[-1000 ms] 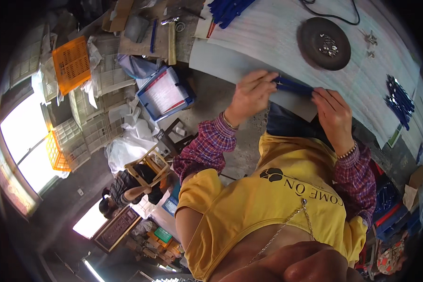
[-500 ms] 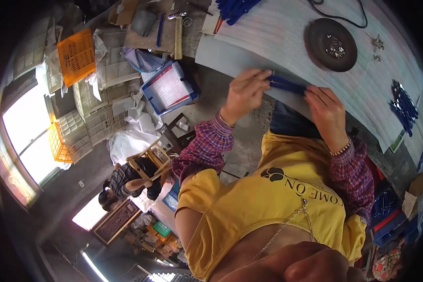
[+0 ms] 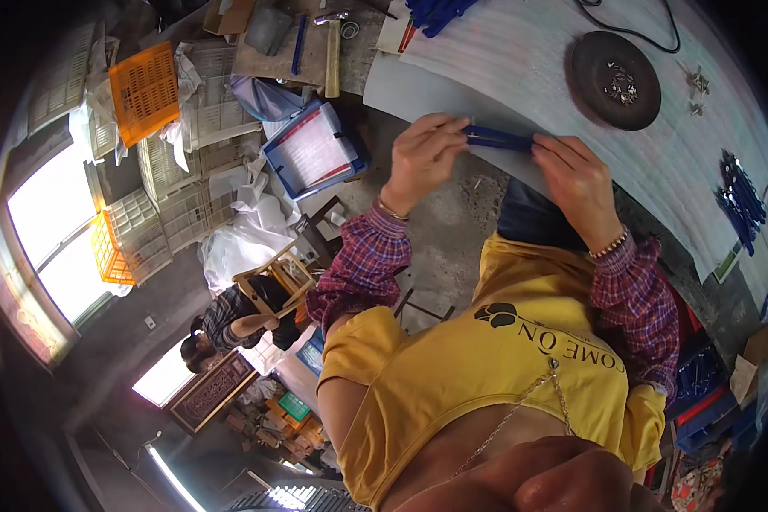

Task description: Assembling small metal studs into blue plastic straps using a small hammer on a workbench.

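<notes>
A narrow, dark blue strap [image 3: 501, 139] stretches between my two hands at the near edge of the table. It looks doubled, its two lengths running side by side with a slim gap. My left hand [image 3: 425, 156] pinches one end, where a small shiny bit shows at the fingertips. The other end lies in the closed fingers of my right hand [image 3: 574, 177]. Beyond the right hand, a round dark dish [image 3: 584, 94] holds small metal pieces [image 3: 620, 85]. A bundle of blue straps with shiny metal parts [image 3: 742, 205] lies on the table's right side.
White sheeting [image 3: 503, 60] covers the table. More blue straps [image 3: 438, 13] lie at its far edge, near a black cord [image 3: 627, 34]. A hammer [image 3: 333, 55] rests on the board to the left, above a blue bin [image 3: 316, 154]. Another person [image 3: 239, 320] sits at the left.
Both hands have shifted a little to the left with the strap. The strap's two lengths now lie flatter and more level. My grip on both ends is kept.
</notes>
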